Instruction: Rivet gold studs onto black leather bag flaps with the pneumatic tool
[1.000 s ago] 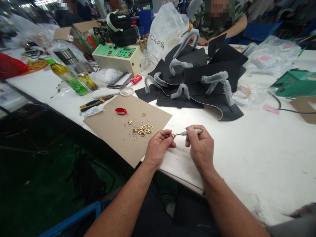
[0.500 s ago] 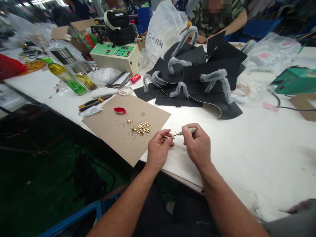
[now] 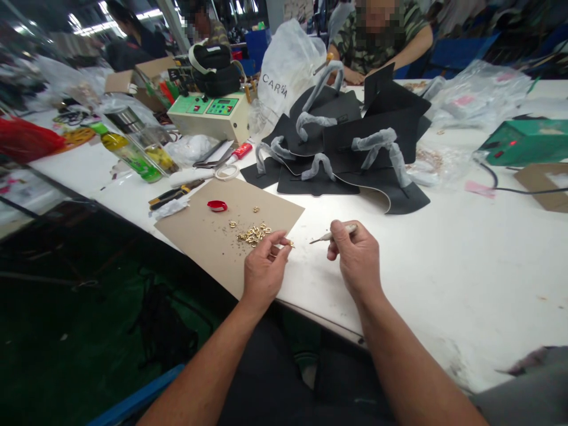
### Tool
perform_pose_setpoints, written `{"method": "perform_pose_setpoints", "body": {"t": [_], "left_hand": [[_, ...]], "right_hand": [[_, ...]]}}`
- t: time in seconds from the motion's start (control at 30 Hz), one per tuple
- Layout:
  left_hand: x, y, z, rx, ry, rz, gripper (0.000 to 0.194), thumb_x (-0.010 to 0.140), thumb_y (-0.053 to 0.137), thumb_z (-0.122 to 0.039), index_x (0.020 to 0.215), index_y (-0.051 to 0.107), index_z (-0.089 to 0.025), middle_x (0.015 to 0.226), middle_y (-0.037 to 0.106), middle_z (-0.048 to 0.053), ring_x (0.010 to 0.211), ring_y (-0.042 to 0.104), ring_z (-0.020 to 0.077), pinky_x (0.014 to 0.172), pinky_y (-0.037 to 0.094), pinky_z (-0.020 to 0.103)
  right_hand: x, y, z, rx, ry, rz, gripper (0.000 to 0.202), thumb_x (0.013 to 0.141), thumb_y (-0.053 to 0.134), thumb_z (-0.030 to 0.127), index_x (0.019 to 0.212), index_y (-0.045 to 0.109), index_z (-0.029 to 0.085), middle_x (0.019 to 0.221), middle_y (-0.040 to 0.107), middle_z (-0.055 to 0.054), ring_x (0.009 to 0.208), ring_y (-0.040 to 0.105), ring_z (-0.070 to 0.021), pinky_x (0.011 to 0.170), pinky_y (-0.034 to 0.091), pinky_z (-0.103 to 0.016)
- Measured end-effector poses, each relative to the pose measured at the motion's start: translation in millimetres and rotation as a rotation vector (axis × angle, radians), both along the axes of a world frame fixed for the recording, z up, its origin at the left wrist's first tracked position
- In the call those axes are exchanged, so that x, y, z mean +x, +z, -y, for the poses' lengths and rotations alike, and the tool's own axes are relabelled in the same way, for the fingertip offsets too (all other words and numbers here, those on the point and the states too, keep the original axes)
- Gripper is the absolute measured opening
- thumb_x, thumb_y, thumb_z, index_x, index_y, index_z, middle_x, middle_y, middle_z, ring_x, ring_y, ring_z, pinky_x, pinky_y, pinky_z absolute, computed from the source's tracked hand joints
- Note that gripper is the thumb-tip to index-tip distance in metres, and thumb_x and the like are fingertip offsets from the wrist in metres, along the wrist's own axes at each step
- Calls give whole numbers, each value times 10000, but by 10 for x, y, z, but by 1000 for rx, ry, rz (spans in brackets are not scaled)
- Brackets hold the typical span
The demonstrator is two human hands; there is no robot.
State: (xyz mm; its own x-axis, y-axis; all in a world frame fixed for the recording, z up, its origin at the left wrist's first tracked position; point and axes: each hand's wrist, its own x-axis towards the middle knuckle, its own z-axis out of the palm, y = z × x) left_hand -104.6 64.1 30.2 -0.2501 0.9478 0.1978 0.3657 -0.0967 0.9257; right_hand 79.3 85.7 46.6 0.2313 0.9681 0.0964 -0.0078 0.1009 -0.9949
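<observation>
Far side: across the white tabletop [image 3: 452, 266] a person in a camouflage top [image 3: 403, 32] sits behind a heap of flat black sheets [image 3: 373, 142], which carry curved strips wrapped in whitish plastic [image 3: 322, 165].
Far left: a cream box with green control panels [image 3: 231, 121] stands beyond a green-capped drink bottle [image 3: 133, 157] lying aslant.
Right side: a green box with a lit red lamp [image 3: 528, 142] sits near a crumpled clear plastic bag [image 3: 481, 97].
Brown sheet: a flat, tan sheet [image 3: 195, 228] lies in front of me to the left, with pliers with black and yellow handles [image 3: 171, 194] by its far left edge and a red oval object [image 3: 217, 206] on top.
Gold pile: a cluster of small gold metal links [image 3: 252, 235] and dark crumbs rests on that sheet; my left hand [image 3: 266, 269] is just beside it and hides part of its near edge.
Gold piece: one small gold metal piece [image 3: 291, 244] sticks out at my left fingertips, towards my right.
Left grip: narrow, thumb and finger pinching the gold piece.
Right grip: my right hand [image 3: 360, 257] is closed around a slim pointed tool with a pale handle [image 3: 327, 236].
Gap: the tool's tip points left towards the gold piece, apart from it, over bare tabletop.
</observation>
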Motion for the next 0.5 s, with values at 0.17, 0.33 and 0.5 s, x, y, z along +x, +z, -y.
{"method": "perform_pose_setpoints", "body": {"t": [0.17,0.33,0.5], "left_hand": [[-515,53,-151,39,110,-400,231,907,713,-221,1132,763,-240,1005,765,21,751,664,169,786,537,304],[-690,153,-259,75,120,-610,253,889,695,-129,1129,736,-198,1173,695,57,774,633,179,895,533,388],[-164,98,-290,160,-123,-640,188,947,676,-176,1124,725,-214,1150,702,37,797,637,158,893,551,342]], "right_hand": [[9,-36,-53,-27,8,-252,385,923,752,564,849,649,200,653,616,40,516,548,-118,499,452,-250],[17,-38,-77,-9,-28,-315,356,924,750,534,871,661,193,664,620,35,511,538,-106,479,431,-234],[73,-40,-132,49,-184,-399,309,921,744,499,944,663,202,655,603,52,484,501,-91,467,390,-227]]}}
